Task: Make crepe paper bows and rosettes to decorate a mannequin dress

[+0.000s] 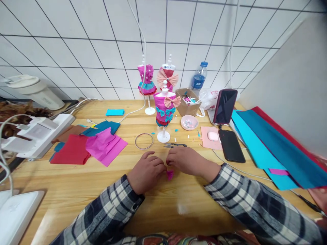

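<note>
Fingers (158, 162) of left hand (146, 173) and right hand (187, 160) curl beside a magenta scrap (170, 175) over the counter (178, 204), any pinch hidden; likely light, soft and easily creased, it suits a gentle hold at its narrow top.

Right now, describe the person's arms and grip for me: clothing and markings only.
Both arms wear long plaid sleeves: left sleeve, right sleeve, in dark navy or black, grey and off-white checks. The left cuff has what looks like a dark button. The left grip and right grip are ungloved human hands.
</note>
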{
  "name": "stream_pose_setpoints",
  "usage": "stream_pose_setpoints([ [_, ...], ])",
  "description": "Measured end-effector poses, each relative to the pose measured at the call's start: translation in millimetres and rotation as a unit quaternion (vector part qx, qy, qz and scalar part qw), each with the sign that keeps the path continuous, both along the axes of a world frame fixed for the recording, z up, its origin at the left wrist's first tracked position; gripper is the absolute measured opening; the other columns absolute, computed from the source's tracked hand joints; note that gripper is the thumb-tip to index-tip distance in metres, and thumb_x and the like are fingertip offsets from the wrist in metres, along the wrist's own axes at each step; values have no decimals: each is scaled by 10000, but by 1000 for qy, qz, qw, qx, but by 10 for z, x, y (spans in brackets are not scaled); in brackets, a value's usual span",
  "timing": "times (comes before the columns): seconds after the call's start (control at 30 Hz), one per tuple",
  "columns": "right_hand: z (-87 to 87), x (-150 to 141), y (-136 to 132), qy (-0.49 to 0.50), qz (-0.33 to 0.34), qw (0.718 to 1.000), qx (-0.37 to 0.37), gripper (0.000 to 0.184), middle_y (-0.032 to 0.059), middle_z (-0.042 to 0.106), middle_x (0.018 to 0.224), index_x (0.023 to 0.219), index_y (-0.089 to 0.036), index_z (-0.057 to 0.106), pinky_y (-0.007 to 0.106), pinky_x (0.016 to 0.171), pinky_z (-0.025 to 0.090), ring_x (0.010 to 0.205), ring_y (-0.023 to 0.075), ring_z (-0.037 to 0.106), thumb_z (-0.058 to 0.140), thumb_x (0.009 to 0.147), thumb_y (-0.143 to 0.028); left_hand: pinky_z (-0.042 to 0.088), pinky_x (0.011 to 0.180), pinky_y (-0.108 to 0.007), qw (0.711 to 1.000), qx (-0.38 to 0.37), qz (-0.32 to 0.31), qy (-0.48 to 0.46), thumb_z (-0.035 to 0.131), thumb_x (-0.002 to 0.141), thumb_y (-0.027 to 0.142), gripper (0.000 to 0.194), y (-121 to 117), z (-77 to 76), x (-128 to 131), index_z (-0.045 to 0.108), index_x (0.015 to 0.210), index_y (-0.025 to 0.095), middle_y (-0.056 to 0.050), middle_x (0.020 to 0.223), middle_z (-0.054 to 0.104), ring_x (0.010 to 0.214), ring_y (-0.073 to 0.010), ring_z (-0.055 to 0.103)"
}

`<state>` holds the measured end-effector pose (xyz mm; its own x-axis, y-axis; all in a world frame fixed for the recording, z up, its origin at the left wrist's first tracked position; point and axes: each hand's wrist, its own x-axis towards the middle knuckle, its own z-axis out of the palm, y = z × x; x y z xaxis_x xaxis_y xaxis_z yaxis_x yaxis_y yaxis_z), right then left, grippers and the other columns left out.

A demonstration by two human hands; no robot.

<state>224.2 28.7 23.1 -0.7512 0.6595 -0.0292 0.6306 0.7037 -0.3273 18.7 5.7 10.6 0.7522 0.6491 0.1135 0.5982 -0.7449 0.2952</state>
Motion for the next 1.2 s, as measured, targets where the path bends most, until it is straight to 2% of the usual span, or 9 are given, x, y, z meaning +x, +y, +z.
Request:
stream_pose_setpoints([
  [0.17,208,-251,-6,-106,77,985,112,124,72,628,830,840,-139,647,314,705,432,825,214,565,530,852,-101,388,862,-383,998,-22,48,47,496,871,235,197,6,27,32,678,810,192,-52,810,693,808,-200,617],
  [0.4,247,-531,-222,-88,-59,981,163,90,87,571,816,801,-154,630,324,670,427,814,228,517,556,818,-106,403,642,-317,975,-54,217,-11,493,810,186,192,57,-15,-32,650,700,172,-65,721,675,714,-212,615],
  [0.57,53,-635,-461,-26,-179,960,213,146,81,575,850,914,-173,635,302,644,396,787,203,500,518,858,-105,455,721,-308,891,-203,329,-239,552,802,279,182,99,-49,-107,695,779,167,-59,788,717,766,-202,639],
  [0.7,-71,-621,-553,84,-234,935,251,143,52,578,794,882,-213,649,291,640,378,750,183,515,510,909,-201,480,721,-293,797,-332,305,-401,607,785,343,214,82,-66,-113,675,763,142,-49,740,699,727,-181,630],
  [0.77,-95,-585,-537,166,-272,925,209,151,40,582,781,878,-221,661,276,634,389,720,163,530,516,916,-239,482,722,-288,776,-353,285,-437,604,802,359,227,52,-57,-102,666,782,141,-43,742,692,726,-170,625],
  [0.83,-107,-518,-476,245,-303,913,118,140,32,587,795,882,-223,673,254,607,404,690,144,540,537,907,-249,479,712,-286,801,-326,264,-427,577,836,353,227,24,-31,-102,657,794,145,-44,746,688,725,-165,622],
  [1.0,-111,-211,-219,251,-225,941,-37,158,19,598,812,842,-217,699,249,682,428,783,145,561,574,855,-121,411,816,-339,967,-65,109,-221,510,891,247,183,11,60,-146,685,864,199,-47,856,707,841,-180,607],
  [1.1,-59,-44,-92,166,-94,981,-42,141,14,603,812,825,-229,714,276,759,400,844,156,544,592,860,-167,343,928,-368,991,-19,5,-132,492,898,204,197,17,68,-132,686,882,234,-18,872,715,846,-157,606],
  [1.2,46,-11,-37,77,-9,997,-30,147,8,602,800,832,-259,724,289,737,367,825,155,529,587,874,-228,341,920,-363,996,-25,-19,-87,512,874,194,178,-5,44,-64,684,879,239,-7,840,710,810,-147,610],
])
